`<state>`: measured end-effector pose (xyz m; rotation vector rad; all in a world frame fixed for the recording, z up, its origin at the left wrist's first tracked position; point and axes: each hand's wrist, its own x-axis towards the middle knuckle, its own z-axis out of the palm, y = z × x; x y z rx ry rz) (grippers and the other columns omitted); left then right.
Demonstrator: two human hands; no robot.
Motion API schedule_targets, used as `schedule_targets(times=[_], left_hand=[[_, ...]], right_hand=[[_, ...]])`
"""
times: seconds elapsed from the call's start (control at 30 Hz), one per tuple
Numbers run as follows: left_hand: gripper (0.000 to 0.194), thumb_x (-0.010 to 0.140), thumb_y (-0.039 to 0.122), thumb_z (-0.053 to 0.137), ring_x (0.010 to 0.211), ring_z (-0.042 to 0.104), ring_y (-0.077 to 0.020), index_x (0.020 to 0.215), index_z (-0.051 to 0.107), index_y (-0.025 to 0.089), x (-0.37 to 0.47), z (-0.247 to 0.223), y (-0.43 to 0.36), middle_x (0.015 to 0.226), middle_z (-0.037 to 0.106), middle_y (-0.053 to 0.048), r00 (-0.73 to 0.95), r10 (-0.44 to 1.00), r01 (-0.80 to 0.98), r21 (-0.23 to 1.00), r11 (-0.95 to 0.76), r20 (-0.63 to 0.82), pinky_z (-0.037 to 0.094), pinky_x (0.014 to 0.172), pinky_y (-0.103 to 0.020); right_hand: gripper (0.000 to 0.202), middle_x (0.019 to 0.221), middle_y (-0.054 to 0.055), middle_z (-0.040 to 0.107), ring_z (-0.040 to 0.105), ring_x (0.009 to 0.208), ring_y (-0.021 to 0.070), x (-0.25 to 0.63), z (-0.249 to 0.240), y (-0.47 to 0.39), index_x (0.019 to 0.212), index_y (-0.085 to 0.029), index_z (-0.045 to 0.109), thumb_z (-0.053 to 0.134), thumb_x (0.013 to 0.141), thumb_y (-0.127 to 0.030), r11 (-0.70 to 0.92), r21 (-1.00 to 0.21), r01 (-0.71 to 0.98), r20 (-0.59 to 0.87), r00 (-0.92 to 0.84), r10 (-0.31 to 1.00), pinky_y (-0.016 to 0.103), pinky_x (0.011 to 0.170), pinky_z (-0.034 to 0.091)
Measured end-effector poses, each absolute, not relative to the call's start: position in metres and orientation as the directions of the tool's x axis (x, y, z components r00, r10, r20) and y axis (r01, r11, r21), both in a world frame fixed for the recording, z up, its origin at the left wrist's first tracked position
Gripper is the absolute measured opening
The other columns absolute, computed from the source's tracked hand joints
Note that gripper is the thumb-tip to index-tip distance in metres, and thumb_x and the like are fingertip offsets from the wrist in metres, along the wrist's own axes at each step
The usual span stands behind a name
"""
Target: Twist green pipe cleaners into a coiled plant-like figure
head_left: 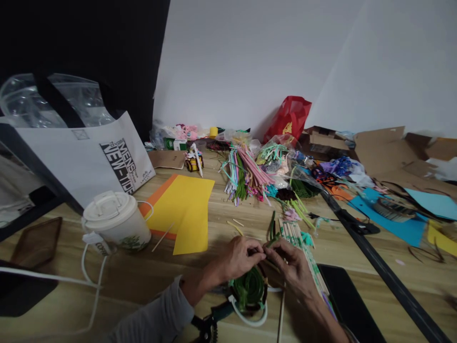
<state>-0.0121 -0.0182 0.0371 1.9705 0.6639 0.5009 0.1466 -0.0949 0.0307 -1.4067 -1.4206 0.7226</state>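
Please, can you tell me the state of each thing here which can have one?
Left hand: fingertips pinched together
Right hand: pinching a green strip
White cup: upright, lid on
White carrier bag: standing, open, clear plastic inside
Yellow paper: lying flat
Black phone: lying flat, dark
Large cardboard box: flaps open

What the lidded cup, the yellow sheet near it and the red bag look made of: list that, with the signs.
Lidded cup: probably matte plastic, from the smooth, moulded-looking lid; the body could be coated paper.
Yellow sheet: dull paper or thin card, flat with crisp edges.
Red bag: creased, thin sheeting, perhaps plastic.
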Motion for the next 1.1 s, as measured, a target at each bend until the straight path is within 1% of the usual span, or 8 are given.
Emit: schedule_targets(times=[0.2, 0.37, 0.47, 0.6, 0.7, 0.8, 0.97, 1.1], left_hand=[[0.020, 0.088, 0.024, 0.046, 0.077, 0.058, -0.0164, 0.088, 0.065, 0.017, -0.013, 0.039, -0.034, 0.083, 0.066, -0.005, 0.779, 0.610, 0.398, 0.638, -0.659, 0.145, 0.040, 0.075, -0.025], [0.022, 0.089, 0.018, 0.041, 0.092, 0.058, -0.0201, 0.098, 0.061, 0.016, -0.012, 0.036, -0.041, 0.098, 0.065, -0.010, 0.797, 0.576, 0.386, 0.582, -0.716, 0.180, 0.039, 0.086, -0.030], [0.020, 0.088, 0.021, 0.044, 0.080, 0.058, -0.0172, 0.090, 0.063, 0.016, -0.009, 0.035, -0.035, 0.086, 0.065, -0.006, 0.745, 0.653, 0.369, 0.732, -0.573, 0.136, 0.042, 0.077, -0.028], [0.014, 0.076, 0.025, 0.061, 0.071, 0.056, -0.0141, 0.080, 0.065, 0.013, -0.007, 0.031, -0.020, 0.076, 0.064, -0.003, 0.730, 0.683, 0.139, 0.978, -0.158, 0.007, 0.042, 0.067, -0.023], [0.031, 0.066, 0.033, 0.072, 0.069, 0.058, -0.0138, 0.088, 0.067, 0.011, -0.009, 0.026, -0.011, 0.078, 0.065, -0.005, 0.771, 0.626, -0.016, 0.979, 0.203, -0.117, 0.043, 0.066, -0.024], [0.038, 0.061, 0.036, 0.076, 0.064, 0.058, -0.0124, 0.088, 0.069, 0.010, -0.011, 0.020, -0.008, 0.079, 0.066, -0.006, 0.827, 0.528, -0.051, 0.911, 0.409, -0.191, 0.044, 0.065, -0.024], [0.042, 0.059, 0.037, 0.078, 0.064, 0.057, -0.0106, 0.090, 0.068, 0.011, -0.011, 0.015, -0.009, 0.082, 0.066, -0.005, 0.825, 0.523, -0.055, 0.891, 0.450, -0.213, 0.042, 0.062, -0.022], [0.040, 0.066, 0.038, 0.072, 0.080, 0.058, -0.0145, 0.097, 0.067, 0.013, -0.010, 0.015, -0.008, 0.094, 0.066, -0.006, 0.833, 0.542, -0.059, 0.956, 0.289, -0.112, 0.043, 0.073, -0.024]], right_hand=[[0.028, 0.065, 0.002, 0.059, 0.052, 0.061, 0.0165, 0.140, 0.023, -0.094, 0.070, -0.017, 0.060, 0.067, 0.075, -0.043, 0.079, -0.964, 0.256, 0.151, 0.275, 0.950, 0.026, 0.056, 0.041], [0.030, 0.061, 0.001, 0.056, 0.050, 0.058, 0.0152, 0.135, 0.026, -0.093, 0.068, -0.017, 0.058, 0.065, 0.076, -0.044, 0.091, -0.965, 0.245, 0.162, 0.287, 0.944, 0.025, 0.054, 0.041], [0.028, 0.064, 0.001, 0.058, 0.053, 0.062, 0.0163, 0.137, 0.025, -0.092, 0.070, -0.018, 0.060, 0.065, 0.077, -0.045, 0.110, -0.947, 0.303, 0.200, 0.286, 0.937, 0.025, 0.056, 0.043], [0.029, 0.062, 0.001, 0.056, 0.053, 0.058, 0.0156, 0.138, 0.030, -0.092, 0.069, -0.018, 0.059, 0.067, 0.075, -0.046, 0.118, -0.954, 0.277, 0.209, 0.327, 0.922, 0.024, 0.052, 0.042], [0.031, 0.060, 0.000, 0.057, 0.053, 0.055, 0.0153, 0.137, 0.036, -0.092, 0.069, -0.019, 0.059, 0.068, 0.073, -0.048, 0.124, -0.977, 0.172, 0.181, 0.373, 0.910, 0.025, 0.051, 0.042], [0.031, 0.063, 0.002, 0.061, 0.058, 0.058, 0.0177, 0.138, 0.036, -0.092, 0.074, -0.020, 0.061, 0.068, 0.073, -0.050, 0.132, -0.985, 0.111, 0.165, 0.386, 0.908, 0.028, 0.055, 0.047], [0.030, 0.065, 0.003, 0.063, 0.061, 0.060, 0.0195, 0.140, 0.033, -0.091, 0.079, -0.019, 0.063, 0.067, 0.075, -0.049, 0.147, -0.980, 0.131, 0.187, 0.387, 0.903, 0.030, 0.057, 0.050], [0.028, 0.068, 0.003, 0.064, 0.061, 0.060, 0.0186, 0.140, 0.034, -0.092, 0.083, -0.019, 0.064, 0.068, 0.075, -0.046, 0.157, -0.981, 0.112, 0.190, 0.410, 0.892, 0.030, 0.058, 0.051]])
